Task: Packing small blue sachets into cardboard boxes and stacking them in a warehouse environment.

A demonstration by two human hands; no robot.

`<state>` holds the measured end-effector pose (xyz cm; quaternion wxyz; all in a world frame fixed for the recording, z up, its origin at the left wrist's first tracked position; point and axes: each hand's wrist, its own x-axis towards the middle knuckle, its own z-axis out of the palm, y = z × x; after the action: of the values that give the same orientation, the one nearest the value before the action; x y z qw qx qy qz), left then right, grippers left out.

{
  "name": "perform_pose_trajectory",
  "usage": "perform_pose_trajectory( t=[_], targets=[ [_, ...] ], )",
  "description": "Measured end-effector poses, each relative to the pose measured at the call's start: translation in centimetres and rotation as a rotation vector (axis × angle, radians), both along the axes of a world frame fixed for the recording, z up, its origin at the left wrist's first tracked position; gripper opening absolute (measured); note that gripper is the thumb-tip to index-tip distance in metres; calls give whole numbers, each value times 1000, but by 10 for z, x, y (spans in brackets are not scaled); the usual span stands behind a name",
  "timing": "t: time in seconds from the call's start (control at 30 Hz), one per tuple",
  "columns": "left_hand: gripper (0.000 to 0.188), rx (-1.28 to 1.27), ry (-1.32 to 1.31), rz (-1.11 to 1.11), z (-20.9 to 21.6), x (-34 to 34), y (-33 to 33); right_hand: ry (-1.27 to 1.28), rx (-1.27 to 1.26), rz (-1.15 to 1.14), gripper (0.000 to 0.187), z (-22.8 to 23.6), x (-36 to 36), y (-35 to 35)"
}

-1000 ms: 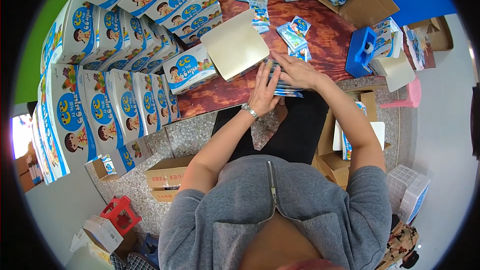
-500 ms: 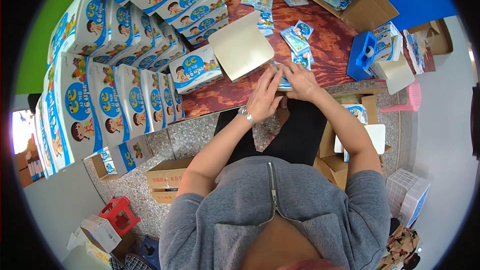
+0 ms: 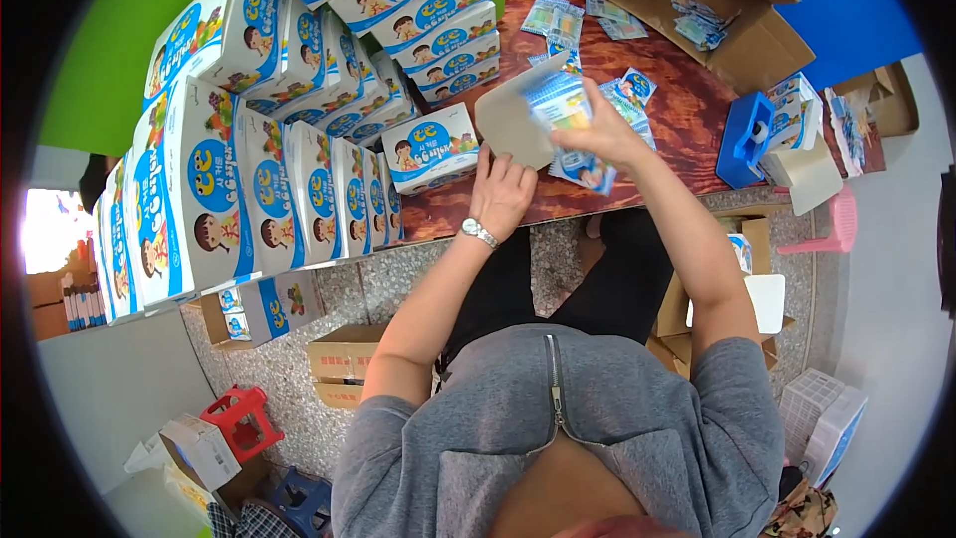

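Observation:
My right hand (image 3: 611, 135) is closed on a bundle of small blue-and-white packets (image 3: 558, 103), raised beside the pale lifted flap (image 3: 510, 130) of a white-and-blue carton (image 3: 432, 151). Motion blurs the bundle, and I cannot tell how many packets are in it. My left hand (image 3: 504, 193), with a watch at the wrist, has its fingers stretched out and touching the lower edge of that flap. Below my right hand is another blue packet (image 3: 588, 175); whether it is held or lies on the table is unclear. More loose packets (image 3: 637, 90) lie just beyond.
Stacked cartons (image 3: 214, 189) fill the table's left side. Clear packets (image 3: 554, 20) lie at the back, near a big cardboard box (image 3: 767, 45) with more inside. A blue holder (image 3: 745, 139) stands at the right edge. A pink stool (image 3: 835, 221) and a red stool (image 3: 242, 422) are on the floor.
Both hands were together over packets at the table's front edge. They have parted: the right has lifted a bundle toward the flap, the left has moved to the carton. The whole view has shifted slightly.

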<state>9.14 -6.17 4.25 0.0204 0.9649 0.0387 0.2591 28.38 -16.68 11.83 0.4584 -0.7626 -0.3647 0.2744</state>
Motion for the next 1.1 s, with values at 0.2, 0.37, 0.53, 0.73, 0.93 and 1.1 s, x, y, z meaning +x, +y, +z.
perform_pose_trajectory(
  t=[0.2, 0.37, 0.53, 0.73, 0.93, 1.1],
  targets=[
    [6, -41, -9, -18, 2, 16, -4, 98, 112, -107, 78, 15, 49, -43],
    [2, -41, -46, 10, 2, 29, -4, 532, 306, -159, 67, 21, 61, -61],
    [3, -30, -62, 37, -1, 37, -13, 508, 263, -41, 71, 7, 32, -18],
    [6, 15, -89, 1, -7, 32, -22, -802, -507, -25, 97, -31, -25, 55],
    [12, 3, -153, -88, -11, 24, -10, -704, -342, 140, 78, -73, -28, 57],
    [23, 33, -125, -34, 3, 25, 2, -512, 33, -16, 41, -21, 23, -4]
  ],
)
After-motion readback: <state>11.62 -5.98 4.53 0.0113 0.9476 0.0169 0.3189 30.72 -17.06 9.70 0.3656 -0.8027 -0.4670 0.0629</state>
